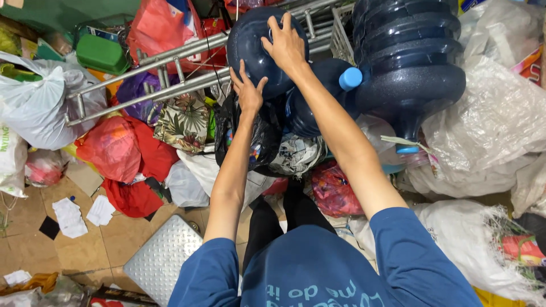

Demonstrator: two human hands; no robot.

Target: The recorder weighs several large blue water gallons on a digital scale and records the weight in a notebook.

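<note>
Both my arms reach forward over a heap of bags. My right hand (286, 44) lies flat with spread fingers on top of a dark blue water jug (253, 42). My left hand (248, 91) presses against the lower side of the same jug, fingers spread. A second dark blue jug with a light blue cap (351, 78) lies beside it, under my right forearm. A third, larger ribbed jug (409, 62) stands upside down on the right.
A metal ladder (170, 79) lies across the heap behind the jugs. Red bags (122, 150), white bags (40, 105), clear plastic bags (489, 125) and a black bag (259, 142) surround me. A metal scale platform (162, 256) sits on the tiled floor at lower left.
</note>
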